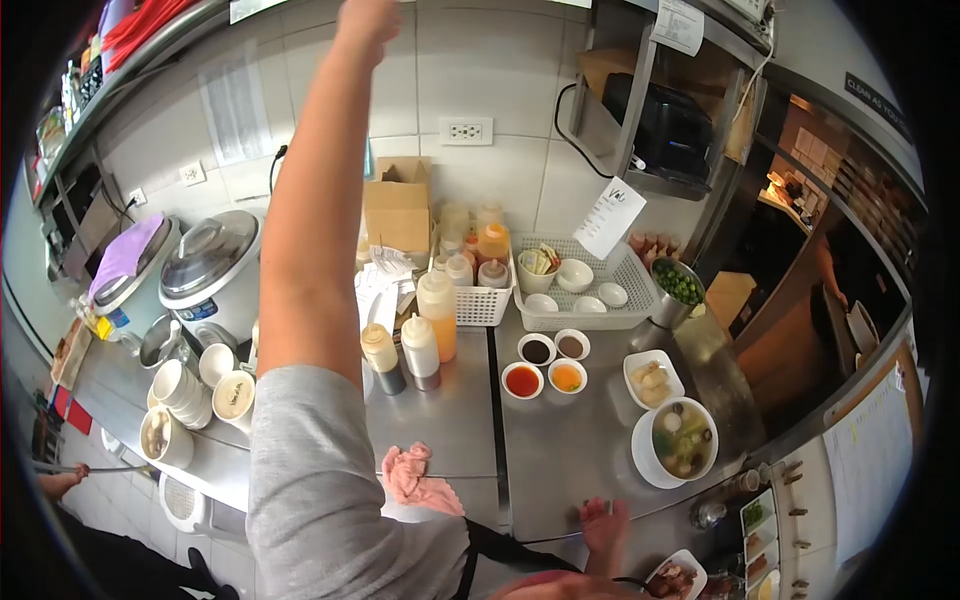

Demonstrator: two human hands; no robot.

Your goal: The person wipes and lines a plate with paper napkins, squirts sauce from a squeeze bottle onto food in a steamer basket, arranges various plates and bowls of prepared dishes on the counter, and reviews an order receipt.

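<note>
My left arm reaches straight up across the view, and my left hand is at the top edge by the wall, its fingers cut off by the frame. My right hand hangs over the front edge of the steel counter, loosely curled, fingers apart and holding nothing. Beyond it on the counter stands a white bowl of soup beside a small dish of pale food. Several little sauce cups sit together farther left. A crumpled pink cloth lies near my body.
Squeeze bottles stand before a white basket. Another basket holds small bowls. A metal container of chopped greens is at right. Stacked cups and lidded pots occupy the left; a person's hand shows there.
</note>
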